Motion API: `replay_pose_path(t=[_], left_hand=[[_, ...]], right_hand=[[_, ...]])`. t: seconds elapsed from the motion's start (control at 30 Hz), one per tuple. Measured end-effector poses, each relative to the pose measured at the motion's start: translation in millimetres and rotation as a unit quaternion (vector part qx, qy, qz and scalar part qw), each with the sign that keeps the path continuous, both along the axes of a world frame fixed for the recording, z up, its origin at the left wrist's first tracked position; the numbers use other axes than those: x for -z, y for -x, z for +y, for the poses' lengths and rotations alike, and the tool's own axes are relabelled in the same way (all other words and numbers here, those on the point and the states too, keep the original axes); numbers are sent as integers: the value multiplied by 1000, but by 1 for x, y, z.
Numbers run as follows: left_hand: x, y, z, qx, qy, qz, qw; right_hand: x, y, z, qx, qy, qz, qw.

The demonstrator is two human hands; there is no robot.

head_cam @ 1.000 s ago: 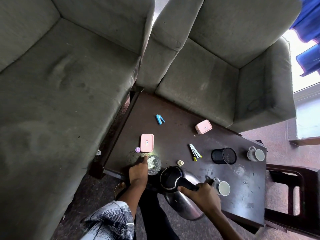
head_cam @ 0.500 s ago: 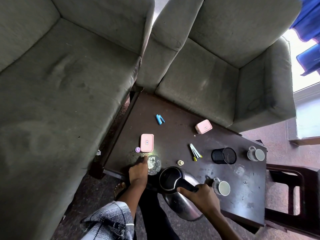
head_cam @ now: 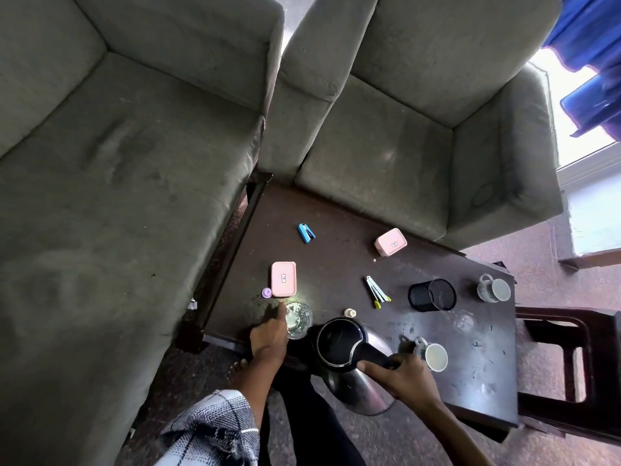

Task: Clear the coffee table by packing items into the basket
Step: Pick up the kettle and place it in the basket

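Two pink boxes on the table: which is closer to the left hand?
The near pink box, just beyond the left hand and beside the purple cap. The far pink box sits by the armchair.

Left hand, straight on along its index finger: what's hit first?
Probably the nearer flat pink rectangular box, just beyond the left hand; the clear glass tumbler sits right of that line. Depth uncertain.
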State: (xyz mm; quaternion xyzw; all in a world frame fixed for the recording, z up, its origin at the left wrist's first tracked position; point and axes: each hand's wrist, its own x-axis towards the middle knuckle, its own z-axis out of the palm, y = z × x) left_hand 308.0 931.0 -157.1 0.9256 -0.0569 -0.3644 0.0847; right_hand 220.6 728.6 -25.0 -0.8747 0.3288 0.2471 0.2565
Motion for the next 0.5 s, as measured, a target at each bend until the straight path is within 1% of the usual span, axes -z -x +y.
replay_pose_path(t=[0.17,0.23,0.37,0.5], left_hand=[[-14,5,19,-98,59,53,992],[-16,5,25,-135,114,70,982],[-29,-6,27,-225,215,129,942],[-78,-16,20,-293,309,124,896]], right_hand=[[-8,13,-3,70,-43,-57,995],[-17,16,0,97,-55,-74,991],[-33,25,5,124,-69,-110,984],[-47,37,6,164,-87,-150,971]])
